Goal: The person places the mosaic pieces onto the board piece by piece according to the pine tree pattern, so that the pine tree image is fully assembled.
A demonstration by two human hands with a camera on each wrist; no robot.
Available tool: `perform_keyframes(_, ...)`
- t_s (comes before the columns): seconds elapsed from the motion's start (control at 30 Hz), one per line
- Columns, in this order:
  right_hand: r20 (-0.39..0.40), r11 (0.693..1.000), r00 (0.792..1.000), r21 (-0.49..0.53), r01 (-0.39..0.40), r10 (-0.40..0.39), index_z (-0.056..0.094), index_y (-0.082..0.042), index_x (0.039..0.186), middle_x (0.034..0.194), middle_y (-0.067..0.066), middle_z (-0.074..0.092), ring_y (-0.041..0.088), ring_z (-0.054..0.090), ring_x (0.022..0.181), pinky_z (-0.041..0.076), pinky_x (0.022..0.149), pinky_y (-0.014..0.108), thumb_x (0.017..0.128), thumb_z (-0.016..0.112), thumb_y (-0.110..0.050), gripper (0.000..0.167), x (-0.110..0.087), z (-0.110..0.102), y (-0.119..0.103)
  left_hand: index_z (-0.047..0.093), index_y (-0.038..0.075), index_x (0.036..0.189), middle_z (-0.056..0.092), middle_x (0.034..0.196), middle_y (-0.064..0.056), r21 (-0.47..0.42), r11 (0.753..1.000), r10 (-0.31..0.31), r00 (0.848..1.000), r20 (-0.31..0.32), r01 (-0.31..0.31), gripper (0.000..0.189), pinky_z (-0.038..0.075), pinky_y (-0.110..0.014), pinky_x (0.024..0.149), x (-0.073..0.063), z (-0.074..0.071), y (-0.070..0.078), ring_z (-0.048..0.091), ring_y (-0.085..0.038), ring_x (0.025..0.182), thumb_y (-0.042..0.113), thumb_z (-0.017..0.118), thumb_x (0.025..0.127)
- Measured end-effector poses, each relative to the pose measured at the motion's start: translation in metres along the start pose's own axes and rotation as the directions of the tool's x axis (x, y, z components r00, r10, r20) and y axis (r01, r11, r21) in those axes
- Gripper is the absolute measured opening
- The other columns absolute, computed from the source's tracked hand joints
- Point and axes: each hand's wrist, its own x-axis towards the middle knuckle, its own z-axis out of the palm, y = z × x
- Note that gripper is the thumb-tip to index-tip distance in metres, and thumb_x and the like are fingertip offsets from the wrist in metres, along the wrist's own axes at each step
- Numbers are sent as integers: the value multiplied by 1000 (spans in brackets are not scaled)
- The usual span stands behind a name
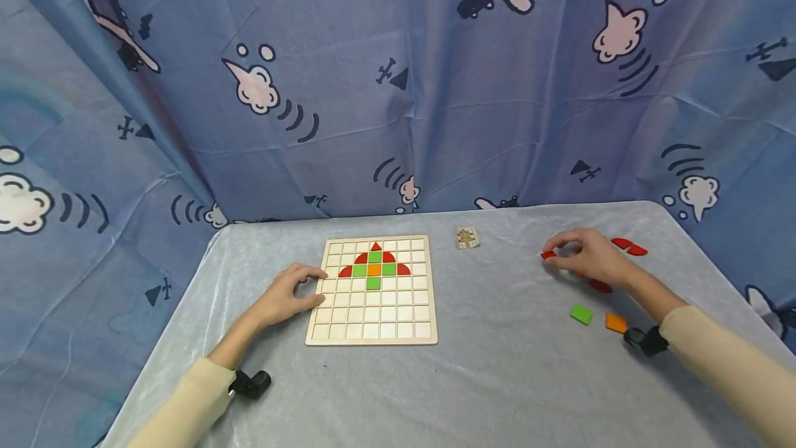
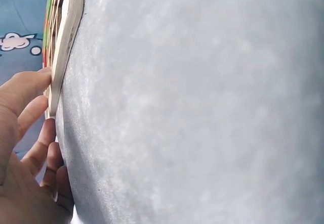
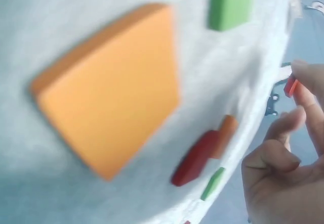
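Observation:
Near the right side of the table, my right hand (image 1: 593,258) pinches a small red tile (image 1: 548,254) between thumb and index finger, above the cloth. The red tile (image 3: 290,86) also shows at the fingertips in the right wrist view. My left hand (image 1: 282,298) rests at the left edge of a wooden grid board (image 1: 338,332), thumb and index finger spread apart along its rim. On the board's upper half, red, green and orange tiles form a stepped, pointed figure with an orange square (image 1: 374,269) at its centre.
A green square tile (image 1: 581,314) and an orange square tile (image 1: 616,323) lie right of the board. Red curved tiles (image 1: 637,250) lie beyond my right hand, another red tile (image 1: 600,286) under it. A small patterned card (image 1: 468,237) lies at the back.

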Motion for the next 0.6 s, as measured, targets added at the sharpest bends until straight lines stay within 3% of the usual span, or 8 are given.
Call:
perform_keyframes(0.13, 6, 995, 1000, 101, 7, -7, 73, -1, 111, 116, 21, 66, 30, 62, 71, 53, 59, 33, 91, 79, -9, 23, 1, -5, -6, 68, 13, 125, 58, 127, -11, 3, 1000, 2, 1000, -4, -2, 38, 41, -54, 94, 0, 0, -1, 52, -33, 112, 20, 81, 90)
perform_keyframes(0.37, -1, 995, 999, 87, 47, -47, 74, -3, 110, 108, 12, 70, 25, 61, 79, 52, 67, 28, 91, 79, -14, 23, 5, -4, -14, 68, 12, 126, 58, 127, -11, 0, 1000, -6, 1000, -2, 6, 38, 40, -55, 95, 0, 0, -1, 52, -33, 113, 21, 80, 91)
perform_keyframes(0.6, 27, 980, 997, 189, 69, -76, 71, -3, 110, 107, 9, 69, 25, 65, 90, 53, 77, 27, 93, 78, -14, 21, 9, 3, -26, 68, 13, 126, 58, 127, -11, 6, 1000, -9, 1000, -7, 9, 38, 41, -54, 94, -1, 0, -2, 52, -33, 111, 21, 80, 91)
